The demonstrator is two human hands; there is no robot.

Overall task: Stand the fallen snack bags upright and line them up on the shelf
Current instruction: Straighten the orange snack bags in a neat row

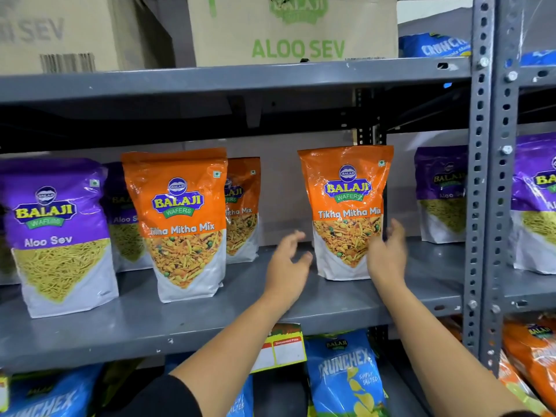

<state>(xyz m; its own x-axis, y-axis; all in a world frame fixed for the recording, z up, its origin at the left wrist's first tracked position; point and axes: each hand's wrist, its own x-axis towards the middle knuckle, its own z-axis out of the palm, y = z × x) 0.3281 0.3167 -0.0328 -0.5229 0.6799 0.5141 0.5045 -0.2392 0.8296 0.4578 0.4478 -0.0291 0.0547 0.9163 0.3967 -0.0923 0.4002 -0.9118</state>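
Grey metal shelf (210,320) runs before me; my left hand (285,266) and right hand (388,257), both spread wide and empty, flank an upright orange Tikha Mitha Mix bag (346,212). Further left stand another orange bag (180,224) and a purple Aloo Sev bag (57,236); cardboard boxes (294,31) sit above.

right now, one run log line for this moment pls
stage: aligning | left hand: open, beside bag | right hand: open, at bag edge | Tikha Mitha Mix bag: upright on shelf | held: none

Tikha Mitha Mix bag (346,212) upright on shelf (210,320) between my hands, another bag (180,224) left of my left hand (285,266).
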